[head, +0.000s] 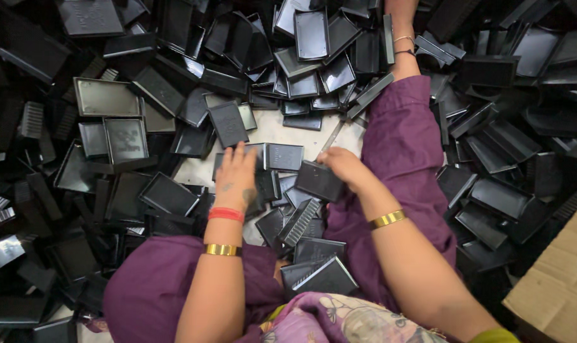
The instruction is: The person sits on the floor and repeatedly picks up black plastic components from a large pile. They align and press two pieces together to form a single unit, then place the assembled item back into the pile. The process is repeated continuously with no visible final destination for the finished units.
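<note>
The black tray point(318, 180) sits under the fingertips of the right hand point(344, 166), just to that hand's left and a little nearer the body, tilted so its long axis runs from upper left to lower right. It lies on the small cleared patch of floor point(272, 130) between the person's legs, resting on other trays rather than flat on the bare floor.

Starting at the left, heaps of the same black trays point(126, 138) lie well off from the left hand, some open side up, some flipped. The left hand point(236, 171) reaches straight forward from a forearm wearing a red thread and a gold bangle; the palm faces down, the fingers are spread and loosely curled over a flat tray piece point(263, 181) beneath it. It presses or covers that piece rather than clearly closing around it, so whether it truly grips cannot be told. Just beyond its fingertips, farther from the body, lies a square tray point(284, 156), touching or nearly touching the piece under the hand.

Between the two hands, closer to the body, a ribbed black part point(299, 222) lies slanted, near both wrists.

The right hand comes in from the lower right, forearm slanting up and left, gold bangle at the wrist. Its fingers are bent down onto the tilted tray's upper right edge, pinching it, so this hand is closed on the tray and is the nearer of the two to it.

To its right, the purple-clad leg point(403, 140) stretches away, with more trays point(501, 197) piled beyond it and a cardboard box point(558, 279) at the far right.
</note>
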The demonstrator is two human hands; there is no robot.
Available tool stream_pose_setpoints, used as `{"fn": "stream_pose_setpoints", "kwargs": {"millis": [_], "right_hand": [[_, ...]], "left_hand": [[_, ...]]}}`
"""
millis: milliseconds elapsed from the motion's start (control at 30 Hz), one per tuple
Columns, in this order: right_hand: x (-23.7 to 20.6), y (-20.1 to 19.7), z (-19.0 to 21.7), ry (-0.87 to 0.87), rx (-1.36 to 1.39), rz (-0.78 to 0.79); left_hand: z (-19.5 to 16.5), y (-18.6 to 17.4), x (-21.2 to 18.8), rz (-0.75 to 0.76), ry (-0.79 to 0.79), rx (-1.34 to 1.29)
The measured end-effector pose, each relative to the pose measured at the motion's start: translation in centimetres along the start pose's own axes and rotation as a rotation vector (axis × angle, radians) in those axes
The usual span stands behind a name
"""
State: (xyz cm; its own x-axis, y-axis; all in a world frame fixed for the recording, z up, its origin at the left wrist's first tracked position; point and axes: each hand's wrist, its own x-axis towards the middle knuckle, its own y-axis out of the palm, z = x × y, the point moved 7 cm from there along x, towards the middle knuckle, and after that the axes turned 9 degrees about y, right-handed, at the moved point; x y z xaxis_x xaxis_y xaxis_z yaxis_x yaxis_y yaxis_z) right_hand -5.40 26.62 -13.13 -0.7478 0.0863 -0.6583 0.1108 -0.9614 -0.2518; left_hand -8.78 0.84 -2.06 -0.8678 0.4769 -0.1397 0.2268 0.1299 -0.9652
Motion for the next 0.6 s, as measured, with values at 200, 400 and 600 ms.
{"fn": "stream_pose_setpoints", "kwargs": {"millis": [200, 400, 600], "right_hand": [[-7.1, 3.2, 6.8, -0.803, -0.792, -0.105], [-7.3, 2.4, 6.8, -0.31, -0.923, -0.082], [-8.3, 0.8, 8.5, -0.309, 0.546, 0.388]], "left_hand": [[2.3, -3.9, -0.8, -0.31, -0.184, -0.304], [1.8, -1.5, -0.6, -0.351, -0.288, -1.496], [0.2, -1.1, -0.8, -0.124, -0.329, -1.878]]}}
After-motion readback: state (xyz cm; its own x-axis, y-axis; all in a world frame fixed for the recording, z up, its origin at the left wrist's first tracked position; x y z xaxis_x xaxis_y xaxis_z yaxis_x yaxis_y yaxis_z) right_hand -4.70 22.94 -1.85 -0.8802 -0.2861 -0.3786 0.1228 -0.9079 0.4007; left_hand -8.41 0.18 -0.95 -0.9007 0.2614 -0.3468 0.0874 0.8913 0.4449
